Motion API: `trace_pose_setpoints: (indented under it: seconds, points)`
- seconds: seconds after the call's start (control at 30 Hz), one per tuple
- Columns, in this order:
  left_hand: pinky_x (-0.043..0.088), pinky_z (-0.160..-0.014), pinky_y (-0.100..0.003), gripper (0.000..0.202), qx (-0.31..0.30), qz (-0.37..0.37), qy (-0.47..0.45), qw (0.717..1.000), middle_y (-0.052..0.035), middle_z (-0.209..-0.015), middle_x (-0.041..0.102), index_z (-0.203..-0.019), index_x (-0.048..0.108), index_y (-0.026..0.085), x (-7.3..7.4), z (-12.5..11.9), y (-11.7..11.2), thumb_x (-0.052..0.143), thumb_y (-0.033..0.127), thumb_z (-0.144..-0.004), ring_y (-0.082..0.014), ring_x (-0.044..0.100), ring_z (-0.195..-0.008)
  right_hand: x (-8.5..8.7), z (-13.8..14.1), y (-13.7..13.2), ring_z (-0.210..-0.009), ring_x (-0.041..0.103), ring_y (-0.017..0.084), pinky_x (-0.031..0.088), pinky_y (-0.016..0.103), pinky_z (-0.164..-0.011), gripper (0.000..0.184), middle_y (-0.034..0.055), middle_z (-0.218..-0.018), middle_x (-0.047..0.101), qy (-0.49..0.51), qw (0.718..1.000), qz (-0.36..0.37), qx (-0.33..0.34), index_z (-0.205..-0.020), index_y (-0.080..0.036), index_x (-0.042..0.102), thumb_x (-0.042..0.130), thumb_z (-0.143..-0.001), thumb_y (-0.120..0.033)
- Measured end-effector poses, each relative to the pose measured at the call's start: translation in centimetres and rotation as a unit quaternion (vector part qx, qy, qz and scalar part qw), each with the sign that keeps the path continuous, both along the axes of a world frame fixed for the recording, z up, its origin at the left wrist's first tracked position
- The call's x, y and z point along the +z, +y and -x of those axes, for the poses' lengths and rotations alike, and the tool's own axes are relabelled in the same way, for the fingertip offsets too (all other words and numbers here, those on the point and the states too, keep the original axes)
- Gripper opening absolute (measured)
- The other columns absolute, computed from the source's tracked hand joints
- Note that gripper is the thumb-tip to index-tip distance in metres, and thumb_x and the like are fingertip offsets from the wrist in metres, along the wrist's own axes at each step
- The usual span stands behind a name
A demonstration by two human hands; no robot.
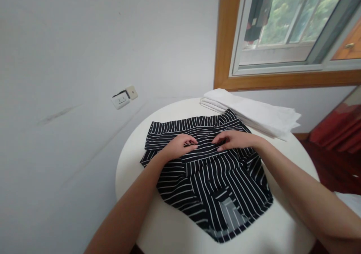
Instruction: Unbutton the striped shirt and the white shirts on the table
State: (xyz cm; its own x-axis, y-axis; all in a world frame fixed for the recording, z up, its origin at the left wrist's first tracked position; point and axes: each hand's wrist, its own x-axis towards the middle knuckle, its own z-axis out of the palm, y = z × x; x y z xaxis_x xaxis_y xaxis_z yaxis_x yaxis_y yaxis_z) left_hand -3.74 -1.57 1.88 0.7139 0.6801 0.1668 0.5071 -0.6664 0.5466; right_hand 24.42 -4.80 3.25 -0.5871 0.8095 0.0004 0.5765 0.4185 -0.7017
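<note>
A black garment with white stripes (217,171), perhaps a shirt, lies spread and partly folded on a round white table (175,224). Its upper part forms a wide band with stripes running across, while the lower part tapers to a creased hem with a grey patch. My left hand (179,145) rests on the band left of its middle, fingers loosely curved and thumb apart. Facing it, my right hand (232,139) touches or hovers just over the cloth, its fingers bent and parted from the thumb. Neither hand visibly grips the fabric.
Behind the garment, a stack of folded white sheets or bags (251,111) sits at the table's far right edge. A wall with a socket (121,100) stands close on the left. A wood-framed window (225,82) is at the back; red cloth (338,126) hangs at right.
</note>
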Motion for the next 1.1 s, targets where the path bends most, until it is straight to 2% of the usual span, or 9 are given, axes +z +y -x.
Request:
trace_pose_setpoints:
  seconds: [0.17, 0.3, 0.4, 0.5, 0.63, 0.77, 0.87, 1.0, 1.1]
  points:
    - [0.035, -0.104, -0.04, 0.036, -0.074, -0.076, 0.082, 0.991, -0.0068, -0.118, 0.061, -0.108, 0.066, 0.026, -0.3, 0.2, -0.4, 0.068, 0.044, -0.077, -0.0234, 0.051, -0.114, -1.4, 1.2, 0.2, -0.098, 0.061, 0.022, 0.047, 0.038, -0.093, 0.016, 0.0044, -0.099, 0.068, -0.12, 0.977, -0.175, -0.017, -0.092, -0.023, 0.073, 0.068, -0.077, -0.024]
    - [0.039, -0.099, -0.039, 0.023, -0.024, -0.126, 0.08, 0.988, -0.0068, -0.107, 0.063, -0.099, 0.066, 0.021, -0.4, 0.3, 0.0, 0.056, 0.038, -0.087, -0.021, 0.055, -0.105, -1.9, 1.8, 0.8, -0.091, 0.062, 0.021, 0.047, 0.035, -0.086, 0.015, 0.0042, -0.091, 0.069, -0.095, 0.966, -0.233, -0.066, -0.089, -0.022, 0.069, 0.054, -0.087, -0.023]
    - [0.039, -0.1, -0.04, 0.031, 0.001, -0.159, 0.099, 0.982, -0.0073, -0.113, 0.062, -0.109, 0.063, 0.021, 0.1, 0.7, 0.1, 0.057, 0.04, -0.084, -0.0227, 0.054, -0.108, -1.4, 1.8, 0.7, -0.083, 0.062, 0.02, 0.047, 0.033, -0.078, 0.02, 0.0037, -0.092, 0.069, -0.06, 0.959, -0.245, -0.132, -0.098, -0.023, 0.064, 0.045, -0.092, -0.028]
    - [0.038, -0.102, -0.042, 0.046, 0.014, -0.189, 0.115, 0.975, -0.0086, -0.125, 0.057, -0.12, 0.057, 0.021, 0.5, 1.1, 0.0, 0.062, 0.041, -0.079, -0.0254, 0.05, -0.116, -0.6, 1.7, 0.5, -0.089, 0.06, 0.022, 0.045, 0.035, -0.083, 0.022, 0.0061, -0.095, 0.068, -0.051, 0.929, -0.306, -0.2, -0.097, -0.022, 0.063, 0.043, -0.094, -0.031]
    - [0.04, -0.099, -0.041, 0.025, 0.112, -0.203, 0.078, 0.97, -0.0073, -0.115, 0.063, -0.106, 0.062, 0.02, 0.9, 1.3, 0.4, 0.049, 0.029, -0.087, -0.0239, 0.055, -0.109, 0.0, 1.5, 0.5, -0.095, 0.057, 0.026, 0.041, 0.039, -0.089, 0.025, 0.0098, -0.095, 0.066, -0.032, 0.892, -0.367, -0.263, -0.09, -0.019, 0.062, 0.044, -0.093, -0.037]
    - [0.046, -0.089, -0.038, 0.028, 0.248, -0.103, -0.022, 0.963, -0.0064, -0.096, 0.068, -0.103, 0.061, 0.02, 1.0, 1.0, 0.8, 0.039, 0.032, -0.091, -0.0233, 0.062, -0.093, 0.1, 2.0, 0.2, -0.077, 0.058, 0.022, 0.045, 0.035, -0.078, 0.034, 0.0056, -0.079, 0.064, 0.042, 0.92, -0.264, -0.288, -0.085, -0.021, 0.057, 0.039, -0.094, -0.049]
    - [0.044, -0.096, -0.037, 0.033, 0.258, 0.004, -0.129, 0.957, -0.0054, -0.103, 0.069, -0.103, 0.062, 0.02, 1.4, 0.9, 0.5, 0.039, 0.04, -0.091, -0.0231, 0.06, -0.105, 0.3, 2.4, 0.0, -0.077, 0.06, 0.019, 0.049, 0.034, -0.079, 0.038, 0.0026, -0.078, 0.064, 0.188, 0.945, -0.106, -0.246, -0.083, -0.022, 0.057, 0.041, -0.092, -0.055]
    - [0.047, -0.096, -0.036, 0.04, 0.197, 0.217, -0.205, 0.934, -0.0049, -0.103, 0.071, -0.103, 0.066, 0.021, 2.6, 1.0, -0.5, 0.047, 0.052, -0.087, -0.0227, 0.062, -0.106, 1.0, 1.5, 0.2, -0.081, 0.065, 0.022, 0.053, 0.039, -0.082, 0.033, 0.0058, -0.087, 0.069, 0.379, 0.893, 0.141, -0.2, -0.093, -0.021, 0.06, 0.053, -0.086, -0.052]
    - [0.052, -0.087, -0.036, 0.044, 0.164, 0.328, -0.204, 0.908, -0.0071, -0.094, 0.073, -0.099, 0.067, 0.02, 3.0, 1.2, -0.5, 0.05, 0.058, -0.084, -0.0223, 0.067, -0.09, 1.0, 0.4, 1.1, -0.085, 0.067, 0.023, 0.054, 0.043, -0.086, 0.038, 0.008, -0.093, 0.07, 0.431, 0.854, 0.188, -0.225, -0.105, -0.02, 0.059, 0.052, -0.087, -0.052]
